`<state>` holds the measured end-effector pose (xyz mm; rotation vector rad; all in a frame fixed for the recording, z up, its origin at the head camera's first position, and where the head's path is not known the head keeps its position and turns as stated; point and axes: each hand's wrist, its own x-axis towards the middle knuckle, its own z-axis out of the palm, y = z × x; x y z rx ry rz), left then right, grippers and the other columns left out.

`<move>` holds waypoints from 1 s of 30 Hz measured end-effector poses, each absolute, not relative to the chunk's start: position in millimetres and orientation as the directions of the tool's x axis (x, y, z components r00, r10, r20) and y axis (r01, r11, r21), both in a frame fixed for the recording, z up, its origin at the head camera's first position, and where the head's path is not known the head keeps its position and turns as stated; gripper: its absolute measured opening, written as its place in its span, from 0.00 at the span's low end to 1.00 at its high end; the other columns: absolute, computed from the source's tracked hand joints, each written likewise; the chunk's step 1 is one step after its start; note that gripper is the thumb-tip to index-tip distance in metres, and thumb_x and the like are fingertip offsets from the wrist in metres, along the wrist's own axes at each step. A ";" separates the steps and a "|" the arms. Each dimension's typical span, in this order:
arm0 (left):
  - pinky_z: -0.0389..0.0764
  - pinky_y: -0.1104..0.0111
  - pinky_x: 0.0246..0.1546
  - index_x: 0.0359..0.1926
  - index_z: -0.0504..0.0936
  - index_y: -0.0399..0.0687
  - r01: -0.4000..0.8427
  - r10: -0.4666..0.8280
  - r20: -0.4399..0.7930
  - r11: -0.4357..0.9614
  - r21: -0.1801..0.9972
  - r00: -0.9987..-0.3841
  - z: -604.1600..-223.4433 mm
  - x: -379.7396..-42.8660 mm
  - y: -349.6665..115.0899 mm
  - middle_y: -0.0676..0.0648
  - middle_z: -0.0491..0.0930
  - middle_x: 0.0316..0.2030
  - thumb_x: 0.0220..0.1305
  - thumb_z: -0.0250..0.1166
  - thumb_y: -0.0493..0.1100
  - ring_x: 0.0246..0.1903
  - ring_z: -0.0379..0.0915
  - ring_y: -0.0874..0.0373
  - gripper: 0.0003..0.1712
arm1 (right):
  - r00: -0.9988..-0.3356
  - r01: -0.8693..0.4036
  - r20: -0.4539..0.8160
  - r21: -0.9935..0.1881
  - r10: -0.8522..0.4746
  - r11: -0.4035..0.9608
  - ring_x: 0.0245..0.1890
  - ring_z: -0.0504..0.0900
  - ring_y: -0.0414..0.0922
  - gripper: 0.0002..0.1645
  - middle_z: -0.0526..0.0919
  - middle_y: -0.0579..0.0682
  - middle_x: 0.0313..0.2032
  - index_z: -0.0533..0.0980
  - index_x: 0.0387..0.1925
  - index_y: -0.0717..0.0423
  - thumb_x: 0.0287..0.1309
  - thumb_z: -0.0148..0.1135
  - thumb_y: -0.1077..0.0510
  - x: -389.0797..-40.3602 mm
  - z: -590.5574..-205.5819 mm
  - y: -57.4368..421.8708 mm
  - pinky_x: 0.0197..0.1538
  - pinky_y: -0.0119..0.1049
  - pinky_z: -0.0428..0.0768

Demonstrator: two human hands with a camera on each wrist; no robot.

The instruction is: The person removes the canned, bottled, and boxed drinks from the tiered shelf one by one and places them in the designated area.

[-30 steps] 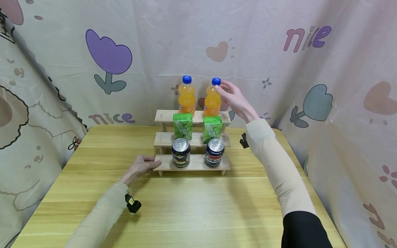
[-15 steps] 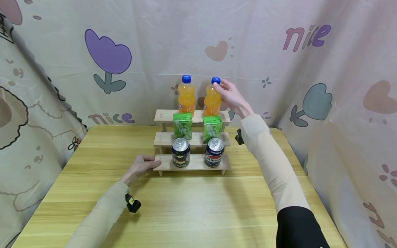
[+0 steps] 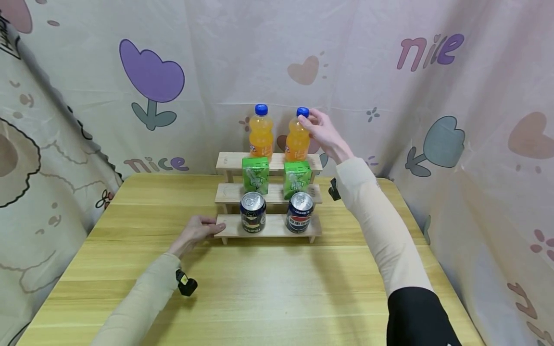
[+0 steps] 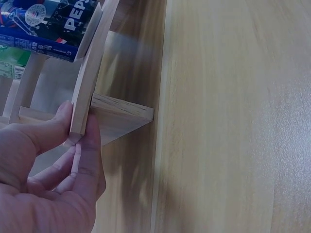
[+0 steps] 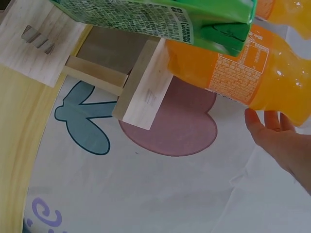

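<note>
A three-step wooden stand [image 3: 275, 229] carries paired drinks. My left hand [image 3: 196, 234] pinches the left end of its lowest step, thumb on top and fingers below, as the step's end [image 4: 82, 104] shows in the left wrist view. On the top step, my right hand [image 3: 323, 133] grips the right-hand orange soda bottle [image 3: 296, 144] just under its blue cap. The bottle stands upright; its lower front is hidden by a green drink carton [image 3: 296, 179]. In the right wrist view the fingertips [image 5: 252, 119] touch the bottle's side [image 5: 233, 70].
A second orange soda bottle [image 3: 261, 137] and another green carton [image 3: 255, 175] stand on the left side of the stand. Two dark soda cans, a left can [image 3: 253, 213] and a right can [image 3: 299, 213], occupy the lowest step. A patterned curtain [image 3: 242, 57] hangs behind the wooden table [image 3: 268, 293].
My right hand and forearm have shifted slightly left, bringing the fingers closer round the bottle's neck. The left hand, the stand and the drinks stay in place.
</note>
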<state>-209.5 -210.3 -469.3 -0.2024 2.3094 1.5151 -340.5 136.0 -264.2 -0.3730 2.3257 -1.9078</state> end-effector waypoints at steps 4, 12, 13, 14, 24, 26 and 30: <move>0.86 0.63 0.47 0.62 0.71 0.24 -0.326 0.074 -0.389 0.414 0.850 -0.918 -469.6 -209.7 -210.5 0.35 0.82 0.48 0.65 0.70 0.47 0.36 0.79 0.59 0.36 | -0.970 -0.136 0.087 -0.969 -0.229 0.207 0.50 0.75 0.44 0.24 0.76 0.57 0.59 0.67 0.66 0.59 0.76 0.51 0.53 -340.0 -263.8 135.9 0.54 0.38 0.74; 0.83 0.68 0.45 0.61 0.73 0.27 -0.347 0.067 -0.407 0.408 0.844 -0.911 -469.1 -210.5 -210.7 0.43 0.84 0.42 0.64 0.71 0.48 0.35 0.79 0.59 0.34 | -0.984 -0.122 0.100 -0.981 -0.149 0.151 0.46 0.77 0.44 0.13 0.80 0.47 0.46 0.73 0.54 0.52 0.72 0.58 0.54 -338.2 -257.3 142.8 0.58 0.41 0.78; 0.84 0.68 0.44 0.61 0.73 0.26 -0.344 0.073 -0.405 0.405 0.847 -0.912 -468.9 -210.5 -210.8 0.43 0.84 0.42 0.64 0.71 0.47 0.35 0.79 0.60 0.34 | -0.986 -0.116 0.097 -0.984 -0.132 0.138 0.45 0.77 0.44 0.13 0.80 0.46 0.45 0.74 0.53 0.51 0.71 0.59 0.55 -338.3 -256.1 144.4 0.60 0.43 0.77; 0.84 0.68 0.44 0.61 0.73 0.26 -0.342 0.077 -0.404 0.403 0.849 -0.912 -469.0 -210.7 -210.7 0.44 0.84 0.41 0.65 0.70 0.47 0.35 0.79 0.60 0.34 | -0.989 -0.109 0.094 -0.986 -0.115 0.128 0.45 0.77 0.44 0.12 0.81 0.45 0.44 0.74 0.52 0.50 0.70 0.60 0.55 -338.3 -254.8 146.3 0.62 0.44 0.77; 0.84 0.66 0.47 0.62 0.72 0.25 -0.346 0.073 -0.406 0.399 0.849 -0.911 -467.7 -210.8 -208.5 0.40 0.84 0.44 0.65 0.70 0.47 0.36 0.79 0.60 0.35 | -0.996 -0.064 0.068 -0.996 0.063 0.062 0.46 0.79 0.43 0.14 0.81 0.43 0.39 0.75 0.46 0.48 0.62 0.69 0.53 -335.0 -246.8 180.7 0.71 0.49 0.74; 0.84 0.66 0.48 0.64 0.70 0.24 -0.343 0.074 -0.405 0.407 0.846 -0.911 -467.0 -210.0 -208.9 0.36 0.83 0.48 0.65 0.70 0.48 0.38 0.79 0.59 0.37 | -0.994 -0.058 0.063 -0.997 0.093 0.058 0.46 0.78 0.43 0.14 0.81 0.42 0.39 0.75 0.45 0.47 0.61 0.70 0.52 -333.4 -247.3 190.0 0.71 0.48 0.73; 0.84 0.66 0.47 0.64 0.69 0.24 -0.344 0.069 -0.405 0.410 0.845 -0.912 -466.0 -209.1 -209.3 0.33 0.82 0.50 0.65 0.70 0.47 0.38 0.80 0.58 0.38 | -0.987 -0.034 0.042 -0.998 0.153 0.055 0.47 0.78 0.42 0.14 0.81 0.41 0.38 0.75 0.42 0.46 0.60 0.71 0.51 -329.8 -252.2 209.0 0.73 0.48 0.71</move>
